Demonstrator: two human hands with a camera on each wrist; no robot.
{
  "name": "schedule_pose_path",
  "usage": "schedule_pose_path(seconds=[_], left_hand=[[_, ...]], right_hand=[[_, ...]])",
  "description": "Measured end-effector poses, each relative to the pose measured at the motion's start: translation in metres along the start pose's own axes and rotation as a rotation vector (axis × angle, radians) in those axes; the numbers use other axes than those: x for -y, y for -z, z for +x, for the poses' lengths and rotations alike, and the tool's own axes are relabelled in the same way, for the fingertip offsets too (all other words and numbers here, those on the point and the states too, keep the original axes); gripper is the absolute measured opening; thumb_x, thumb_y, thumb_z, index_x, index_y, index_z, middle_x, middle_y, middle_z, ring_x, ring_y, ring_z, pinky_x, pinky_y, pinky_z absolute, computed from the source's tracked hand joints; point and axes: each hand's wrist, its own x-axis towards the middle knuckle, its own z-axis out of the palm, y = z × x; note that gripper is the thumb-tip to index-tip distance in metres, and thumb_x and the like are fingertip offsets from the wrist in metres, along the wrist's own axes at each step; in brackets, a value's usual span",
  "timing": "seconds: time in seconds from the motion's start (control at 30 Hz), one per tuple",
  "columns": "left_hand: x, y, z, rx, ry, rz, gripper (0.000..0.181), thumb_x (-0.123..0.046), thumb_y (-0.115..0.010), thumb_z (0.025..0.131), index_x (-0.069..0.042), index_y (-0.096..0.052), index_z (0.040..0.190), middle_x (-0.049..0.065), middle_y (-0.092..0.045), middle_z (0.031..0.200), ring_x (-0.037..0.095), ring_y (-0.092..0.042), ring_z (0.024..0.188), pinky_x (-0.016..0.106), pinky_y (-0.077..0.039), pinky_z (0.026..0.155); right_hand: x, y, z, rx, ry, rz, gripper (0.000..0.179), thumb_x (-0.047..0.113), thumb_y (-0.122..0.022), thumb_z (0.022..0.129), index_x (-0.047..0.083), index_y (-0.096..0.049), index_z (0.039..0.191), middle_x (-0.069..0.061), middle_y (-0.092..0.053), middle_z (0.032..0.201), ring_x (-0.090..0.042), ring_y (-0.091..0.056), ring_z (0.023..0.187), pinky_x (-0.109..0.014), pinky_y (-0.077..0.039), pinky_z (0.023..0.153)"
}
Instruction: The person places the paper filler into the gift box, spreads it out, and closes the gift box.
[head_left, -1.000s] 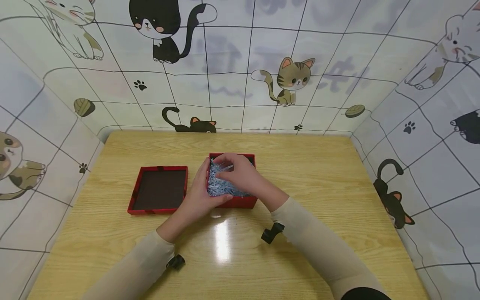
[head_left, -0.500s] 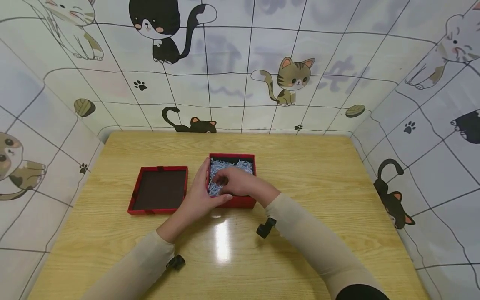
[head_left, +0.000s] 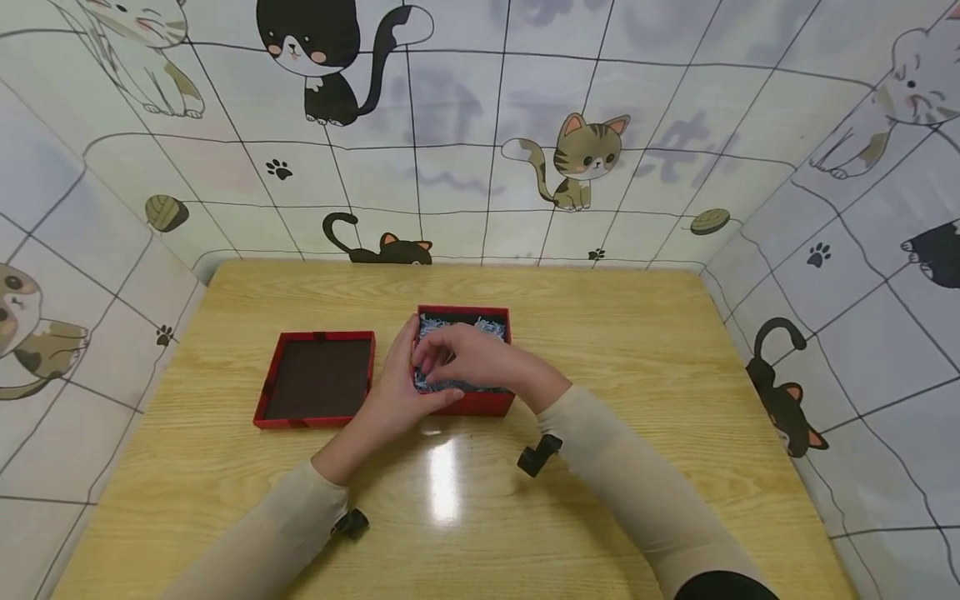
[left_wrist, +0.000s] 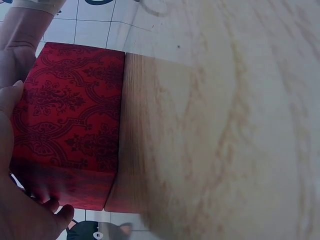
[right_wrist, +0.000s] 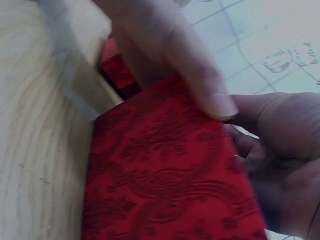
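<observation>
A red box [head_left: 480,405] with a dark damask pattern stands on the table, filled with pale blue shredded paper [head_left: 491,327]. My left hand [head_left: 397,385] grips its near left corner, thumb along the front wall and fingers on the left side. The left wrist view shows that hand's fingertips against the patterned box wall [left_wrist: 75,110]. My right hand [head_left: 474,360] is over the box opening, fingers curled toward the thumb just above the paper. I cannot tell whether it pinches any strands. In the right wrist view the right hand [right_wrist: 292,155] is behind the box wall.
Left of the box lies its red-rimmed lid [head_left: 318,379], inside up, dark within. The wooden table [head_left: 615,342] is bordered at the back and sides by a cat-print sheet [head_left: 465,183].
My right hand went from the far part of the box down into the nearer paper, then rose slightly and leftward, fingers still curled. My left hand keeps its hold on the box.
</observation>
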Motion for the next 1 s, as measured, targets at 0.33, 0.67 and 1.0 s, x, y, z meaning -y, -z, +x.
schedule_pose_path(seconds=[0.33, 0.67, 1.0], left_hand=[[-0.001, 0.000, 0.001, -0.015, -0.008, 0.033, 0.133, -0.051, -0.095, 0.088, -0.021, -0.003, 0.180, 0.002, -0.009, 0.185, 0.027, -0.013, 0.169, 0.058, -0.026, 0.132], [-0.002, 0.000, 0.001, 0.000, 0.000, 0.032, 0.132, -0.049, -0.094, 0.089, -0.025, -0.001, 0.180, 0.001, -0.007, 0.185, 0.027, -0.012, 0.169, 0.062, -0.025, 0.131], [-0.001, 0.000, 0.001, -0.018, 0.007, 0.063, 0.134, -0.054, -0.094, 0.086, -0.025, -0.004, 0.180, -0.002, -0.010, 0.185, 0.026, -0.014, 0.168, 0.064, -0.026, 0.131]], right_hand=[[-0.011, -0.012, 0.007, 0.073, -0.123, -0.158, 0.024, 0.004, -0.078, 0.101, 0.009, -0.079, 0.125, -0.001, -0.078, 0.116, -0.016, -0.069, 0.108, -0.035, -0.056, 0.103], [-0.002, 0.015, -0.008, 0.067, -0.058, -0.122, 0.030, 0.008, -0.079, 0.103, 0.011, -0.077, 0.133, -0.001, -0.077, 0.128, -0.017, -0.071, 0.118, -0.035, -0.058, 0.106], [-0.002, 0.047, -0.020, 0.246, 0.000, -0.131, 0.016, 0.002, -0.076, 0.102, 0.009, -0.080, 0.116, -0.001, -0.076, 0.116, -0.021, -0.070, 0.104, -0.035, -0.061, 0.094]])
